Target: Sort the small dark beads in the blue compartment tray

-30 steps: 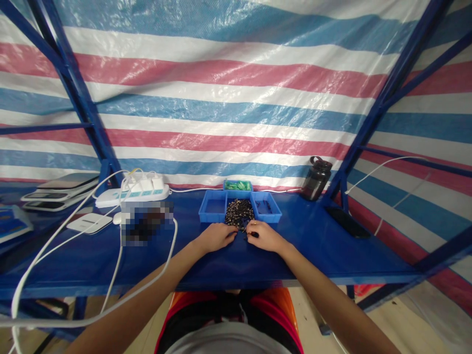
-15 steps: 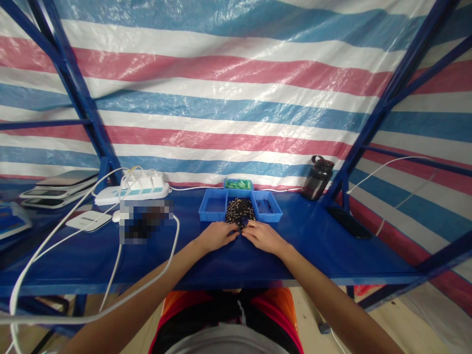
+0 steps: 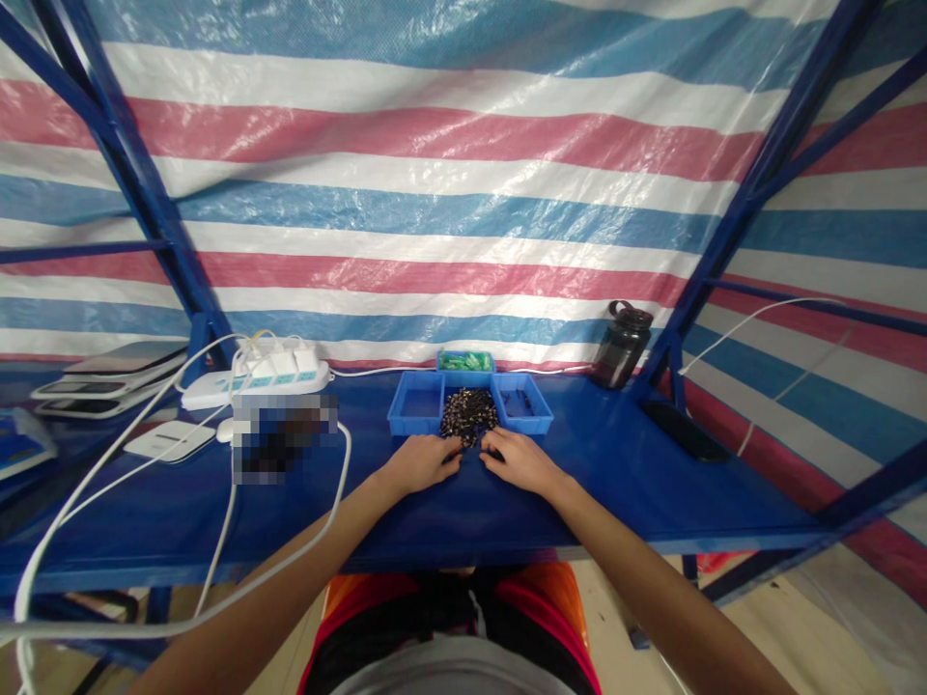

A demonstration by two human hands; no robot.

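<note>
A heap of small black and brass-coloured parts (image 3: 469, 413) lies on the table between two blue trays; their exact kind is too small to tell. My left hand (image 3: 424, 461) rests at the near left edge of the heap, fingers curled and thumb close to the fingertips. Across a narrow gap, my right hand (image 3: 518, 458) is at the near right edge, its fingers bent in a pinch. Whatever either hand holds is hidden. The left blue tray (image 3: 416, 428) shows a bare bottom, while the right blue tray (image 3: 532, 426) has a few small dark pieces in it.
Behind the heap sits a small blue tray (image 3: 443, 357) of green pieces. A dark bottle (image 3: 621, 346) and a black phone (image 3: 685, 431) are on the right. To the left are a power strip (image 3: 217, 388), white cables (image 3: 346, 463) and a white flat device (image 3: 170, 440).
My hands have moved slightly apart, opening a gap between them in front of the heap. The camera view has shifted a little.
</note>
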